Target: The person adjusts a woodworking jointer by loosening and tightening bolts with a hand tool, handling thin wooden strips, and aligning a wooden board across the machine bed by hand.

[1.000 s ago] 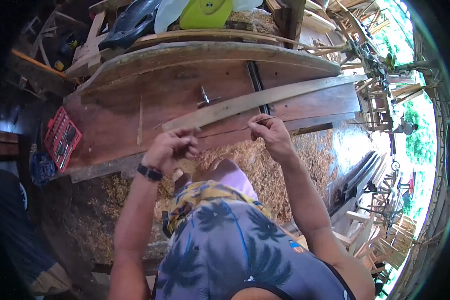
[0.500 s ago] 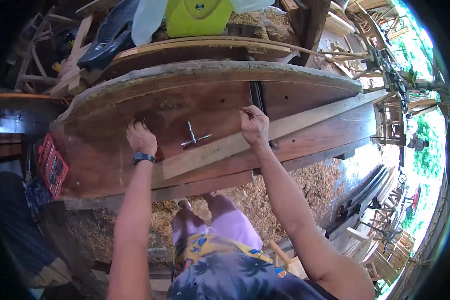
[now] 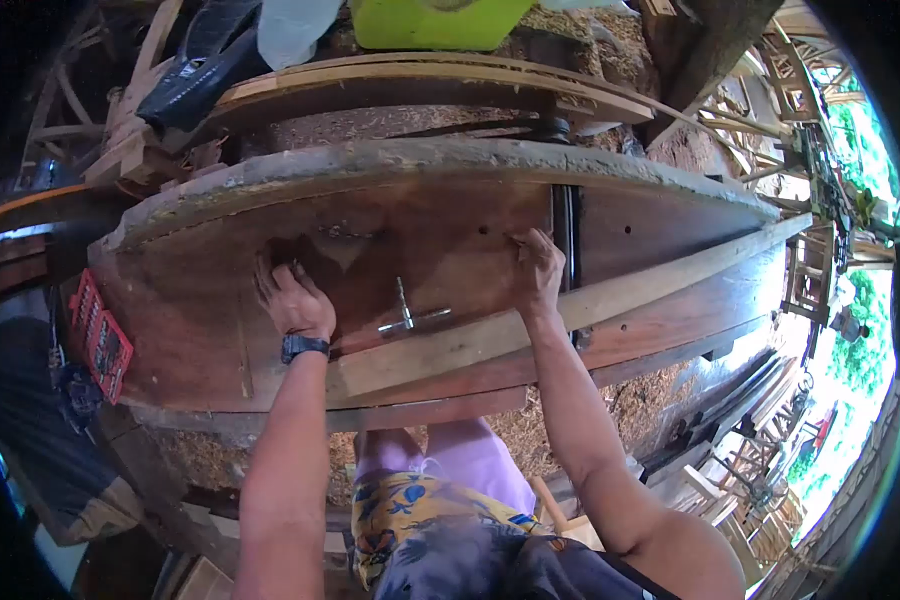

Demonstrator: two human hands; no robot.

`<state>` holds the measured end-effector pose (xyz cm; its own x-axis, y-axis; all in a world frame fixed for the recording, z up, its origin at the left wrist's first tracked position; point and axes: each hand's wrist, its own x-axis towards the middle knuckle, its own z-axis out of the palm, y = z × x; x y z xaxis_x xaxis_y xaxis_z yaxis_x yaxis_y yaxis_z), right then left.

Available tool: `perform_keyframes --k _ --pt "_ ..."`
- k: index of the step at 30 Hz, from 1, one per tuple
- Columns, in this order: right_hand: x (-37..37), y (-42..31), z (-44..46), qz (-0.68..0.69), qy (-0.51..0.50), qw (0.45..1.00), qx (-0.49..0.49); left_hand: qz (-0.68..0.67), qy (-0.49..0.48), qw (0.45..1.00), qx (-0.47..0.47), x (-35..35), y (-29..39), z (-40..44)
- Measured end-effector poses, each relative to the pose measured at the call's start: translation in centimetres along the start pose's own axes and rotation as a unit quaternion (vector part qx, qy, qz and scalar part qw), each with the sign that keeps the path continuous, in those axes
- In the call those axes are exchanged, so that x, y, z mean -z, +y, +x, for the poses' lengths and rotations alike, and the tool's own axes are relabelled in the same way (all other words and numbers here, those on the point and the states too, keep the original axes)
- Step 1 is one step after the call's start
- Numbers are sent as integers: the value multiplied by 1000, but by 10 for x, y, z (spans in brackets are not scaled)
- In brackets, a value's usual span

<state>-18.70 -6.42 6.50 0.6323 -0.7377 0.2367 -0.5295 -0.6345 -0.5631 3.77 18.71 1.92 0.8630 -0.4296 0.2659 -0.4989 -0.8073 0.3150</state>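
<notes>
My left hand (image 3: 298, 300) lies on the brown wooden board (image 3: 190, 330), fingers spread, holding nothing. A dark watch is on that wrist. My right hand (image 3: 540, 268) is closed in a pinch above the board, close to a small drilled hole (image 3: 483, 230). A thin, dark, pencil-like stick (image 3: 515, 238) pokes out of its fingertips; its kind is not clear. Between my hands a metal T-handle wrench (image 3: 408, 320) rests on the board. Just right of my right hand, a black strip (image 3: 567, 235) crosses the board.
A long pale plank (image 3: 440, 352) lies diagonally under my right forearm. At the left end sits a red tool case (image 3: 100, 340). Behind the board's raised rough edge (image 3: 370, 160) are curved timbers and a lime-green container (image 3: 435, 25). Wood shavings (image 3: 630, 400) cover the floor.
The whole view has shifted, so the board appears lower and further right. My left hand's fingers have spread out more. My right hand has turned slightly, still pinching the thin stick.
</notes>
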Motion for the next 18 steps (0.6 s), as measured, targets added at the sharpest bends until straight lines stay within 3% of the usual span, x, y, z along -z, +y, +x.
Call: perform_keyframes --k 4,5,6,9,12,15,16,18 --pt "-10 3 -2 247 2 943 -223 12 -14 1000 -3 3 2 1" --pt "-10 13 -1 138 -36 972 -189 54 -8 998 -11 6 5 2" --pt "-7 3 4 133 -38 961 -239 100 -2 995 -14 9 6 3" --pt "12 28 9 175 -96 965 -171 67 -88 993 50 9 12 12" --pt "21 50 17 110 -115 984 -73 18 -122 987 103 12 20 9" --pt "7 70 21 -14 -24 1000 -8 -33 -145 981 121 28 17 4" --pt "5 73 24 -43 17 999 -13 -84 -246 960 105 36 13 12" --pt "-11 68 30 -62 41 997 -30 -55 -193 976 81 13 13 6"
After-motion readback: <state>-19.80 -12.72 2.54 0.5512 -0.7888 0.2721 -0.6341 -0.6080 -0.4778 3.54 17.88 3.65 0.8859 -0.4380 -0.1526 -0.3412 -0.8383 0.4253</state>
